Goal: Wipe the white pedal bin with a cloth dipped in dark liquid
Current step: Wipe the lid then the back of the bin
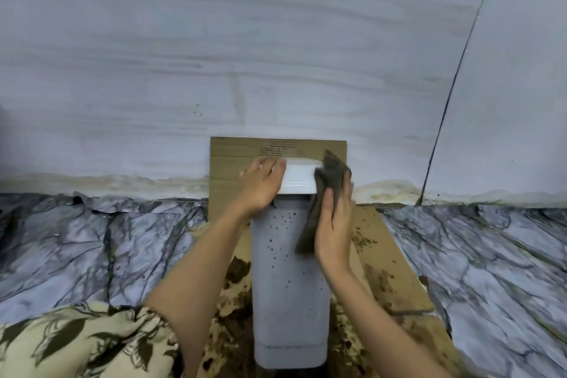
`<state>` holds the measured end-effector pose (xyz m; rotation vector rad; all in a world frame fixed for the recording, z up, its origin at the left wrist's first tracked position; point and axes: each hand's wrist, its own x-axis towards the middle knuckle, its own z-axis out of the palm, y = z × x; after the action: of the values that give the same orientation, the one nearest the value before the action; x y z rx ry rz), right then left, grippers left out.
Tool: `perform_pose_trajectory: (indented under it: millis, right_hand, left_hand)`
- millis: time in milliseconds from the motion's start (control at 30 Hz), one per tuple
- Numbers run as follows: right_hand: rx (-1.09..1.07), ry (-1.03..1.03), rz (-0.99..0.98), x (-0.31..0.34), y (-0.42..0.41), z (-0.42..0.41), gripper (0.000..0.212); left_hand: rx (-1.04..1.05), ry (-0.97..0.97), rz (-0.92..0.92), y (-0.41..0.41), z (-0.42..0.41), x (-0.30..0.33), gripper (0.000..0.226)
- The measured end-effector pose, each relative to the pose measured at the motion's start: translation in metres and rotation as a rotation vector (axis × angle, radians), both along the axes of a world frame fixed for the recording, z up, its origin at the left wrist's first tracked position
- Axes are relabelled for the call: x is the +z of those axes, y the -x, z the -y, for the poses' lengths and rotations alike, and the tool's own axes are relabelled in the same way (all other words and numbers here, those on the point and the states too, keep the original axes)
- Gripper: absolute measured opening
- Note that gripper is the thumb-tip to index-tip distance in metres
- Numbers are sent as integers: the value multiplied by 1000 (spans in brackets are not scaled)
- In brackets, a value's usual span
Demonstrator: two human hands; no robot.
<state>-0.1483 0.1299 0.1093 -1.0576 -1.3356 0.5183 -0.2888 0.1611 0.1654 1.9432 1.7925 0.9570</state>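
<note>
Fabric (76, 344) with a cream and dark leaf print fills the near left corner of the view, over a marble-patterned floor covering (101, 242). A sheet of cardboard (395, 267), blotched with dark brown stains, lies on that covering and runs to the pale streaked wall (245, 55), where a second piece (227, 163) stands upright against it. The white pedal bin (288, 291) lies on its side along the middle of the cardboard, its base toward the near edge and its lid end toward the wall; small dark specks dot its upward face. The left hand (262, 186) is curled over the left side of the bin's lid end, fingers wrapped on the glossy white lid (299, 179), gripping it. Just right of it, the right hand (333, 227) is closed on a dark grey-brown cloth (325, 193), thumb on top, pressing it against the lid's right corner and the bin's right edge; the cloth's loose end hangs down along the bin's side. A thin dark cable (454, 80) slants up the wall at right.
</note>
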Motion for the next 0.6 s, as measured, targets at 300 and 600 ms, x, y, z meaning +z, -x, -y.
perform_pose_trajectory:
  millis: [300, 600]
  right_hand:
    - [-255, -150, 1000, -104, -13, 19, 67]
    - [-323, -237, 1047, -65, 14, -12, 48]
  left_hand:
    - [52, 68, 36, -1, -21, 6, 50]
    - [66, -7, 40, -10, -37, 11, 44]
